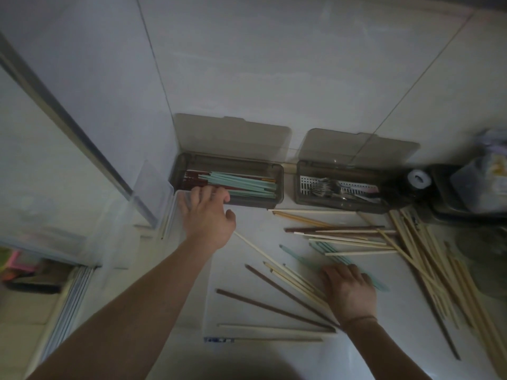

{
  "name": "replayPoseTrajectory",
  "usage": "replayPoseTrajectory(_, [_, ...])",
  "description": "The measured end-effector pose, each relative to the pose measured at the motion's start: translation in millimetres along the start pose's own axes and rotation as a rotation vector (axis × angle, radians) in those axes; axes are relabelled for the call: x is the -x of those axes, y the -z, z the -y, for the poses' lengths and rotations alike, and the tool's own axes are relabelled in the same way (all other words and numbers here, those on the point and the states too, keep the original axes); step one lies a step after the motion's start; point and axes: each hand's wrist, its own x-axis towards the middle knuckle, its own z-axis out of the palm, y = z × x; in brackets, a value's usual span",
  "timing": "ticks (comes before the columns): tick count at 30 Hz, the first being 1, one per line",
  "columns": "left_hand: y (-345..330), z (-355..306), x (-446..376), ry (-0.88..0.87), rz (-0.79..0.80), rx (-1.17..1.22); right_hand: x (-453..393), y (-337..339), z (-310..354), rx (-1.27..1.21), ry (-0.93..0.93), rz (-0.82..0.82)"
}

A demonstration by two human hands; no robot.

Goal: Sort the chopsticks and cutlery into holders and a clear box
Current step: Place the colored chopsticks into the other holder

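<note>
Chopsticks (340,237) lie loose right of the left holder (227,185); your left hand (208,215) rests released at its rim, right hand (348,289) presses teal ones flat. Next, gather those.

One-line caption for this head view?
Left hand reaches the smoky lidded holder of teal chopsticks; right hand rests on scattered countertop chopsticks.

Large pale glossy wall tiles (274,64) with thin grey grout lines rise behind a smooth white countertop (170,270). At the left stands a grey metal-framed sliding glass panel (63,119). The light is dim and bluish, with soft reflections on the tiles.
</note>
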Motion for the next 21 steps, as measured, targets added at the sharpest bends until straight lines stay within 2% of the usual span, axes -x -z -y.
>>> replayPoseTrajectory(5, [0, 1, 1, -0.003, 0.001, -0.005, -12, 7, 4, 0.039, 0.108, 0.019])
replayPoseTrajectory(8, [1, -1, 1, -0.002, 0.002, 0.005, -27, 19, 20, -0.115, 0.001, -0.007])
replayPoseTrajectory(12, [4, -2, 2, -0.003, -0.007, 0.007, -79, 28, 48, -0.443, -0.169, -0.041])
replayPoseTrajectory(16, [5, -1, 2, -0.008, -0.008, 0.007, -139, 28, 79, -0.530, -0.119, 0.035])
replayPoseTrajectory(21, [7, 0, 2, -0.014, -0.002, 0.021, -193, 15, 104, -0.527, 0.017, 0.169])
